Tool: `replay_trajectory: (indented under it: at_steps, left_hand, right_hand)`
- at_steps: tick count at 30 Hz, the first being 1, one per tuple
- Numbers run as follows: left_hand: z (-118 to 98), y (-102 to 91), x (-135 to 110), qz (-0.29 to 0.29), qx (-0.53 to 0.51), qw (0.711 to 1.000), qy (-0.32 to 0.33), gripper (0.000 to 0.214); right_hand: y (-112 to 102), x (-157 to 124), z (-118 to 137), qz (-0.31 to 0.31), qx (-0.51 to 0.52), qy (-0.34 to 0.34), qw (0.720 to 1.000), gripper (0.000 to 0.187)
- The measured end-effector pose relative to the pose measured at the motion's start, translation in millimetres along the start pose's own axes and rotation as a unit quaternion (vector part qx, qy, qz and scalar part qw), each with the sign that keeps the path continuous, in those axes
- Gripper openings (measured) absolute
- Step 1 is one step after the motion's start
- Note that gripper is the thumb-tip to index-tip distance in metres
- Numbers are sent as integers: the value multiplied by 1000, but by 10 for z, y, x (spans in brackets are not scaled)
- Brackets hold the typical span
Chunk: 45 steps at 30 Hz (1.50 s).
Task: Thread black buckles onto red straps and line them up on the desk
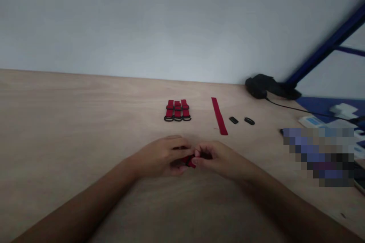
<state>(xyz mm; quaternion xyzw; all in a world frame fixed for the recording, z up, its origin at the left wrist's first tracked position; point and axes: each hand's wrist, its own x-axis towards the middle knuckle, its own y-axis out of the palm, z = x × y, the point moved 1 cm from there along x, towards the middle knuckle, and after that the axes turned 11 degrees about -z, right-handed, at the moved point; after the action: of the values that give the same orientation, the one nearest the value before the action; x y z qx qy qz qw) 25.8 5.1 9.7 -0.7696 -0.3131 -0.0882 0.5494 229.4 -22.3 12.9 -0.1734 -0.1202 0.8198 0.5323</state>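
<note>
Close together at the middle of the table, my left hand (168,155) and my right hand (213,157) both grip a short red strap (191,162) with a dark piece on it. Fingers cover most of the strap, so the dark piece's shape is hidden. Beyond my hands lie three red straps (177,112) side by side, each with a black slider and a black D-ring. A flat red strip (219,115) rests to their right. Further right are a black slider buckle (234,120) and a black D-ring (249,121).
A black object (268,85) with a cable (302,108) sits at the back right against the wall. White items (312,122) and a pixelated patch occupy the right side. A blue frame (322,49) rises behind them. The wooden table (71,129) meets a pale wall.
</note>
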Motion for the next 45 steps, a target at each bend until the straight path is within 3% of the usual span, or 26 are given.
replay_trajectory:
  at_steps: [6, 15, 22, 28, 32, 35, 37, 40, 42, 45]
  left_hand:
    - [-1, -14, -26, -39, -3, 999, -35, 36]
    - [-26, 46, 5, -12, -13, 999, -46, 31]
    - [-14, -26, -16, 23, -54, 992, -108, 32]
    - [23, -75, -11, 1, -107, 983, -147, 26]
    - [53, -52, -26, -56, -194, 955, -218, 28]
    - [65, 4, -50, -107, -323, 900, -271, 27]
    - [63, 50, -59, -129, -390, 862, -297, 32]
    - [55, 83, -64, -146, -430, 828, -329, 39]
    - [46, 59, -61, -145, -425, 828, -336, 39]
    - [17, -20, -42, -106, -379, 870, -298, 34]
  right_hand:
    - [0, 28, -14, -35, 27, 33, 998, 19]
    - [64, 35, -51, -25, 45, 27, 998, 15]
    - [9, 22, -27, -20, 67, 50, 996, 15]
    - [-41, 10, 11, -37, 89, 25, 995, 19]
    - [-35, -7, -8, -46, 89, -42, 994, 28]
    - [5, -2, -53, -77, 63, -84, 991, 54]
    - [45, 14, -73, -105, 27, -97, 989, 51]
    - [100, 34, -76, -117, 7, -88, 989, 29]
    - [115, 32, -65, -112, 2, -92, 989, 19]
    - [103, 9, -39, -117, -4, -116, 986, 15]
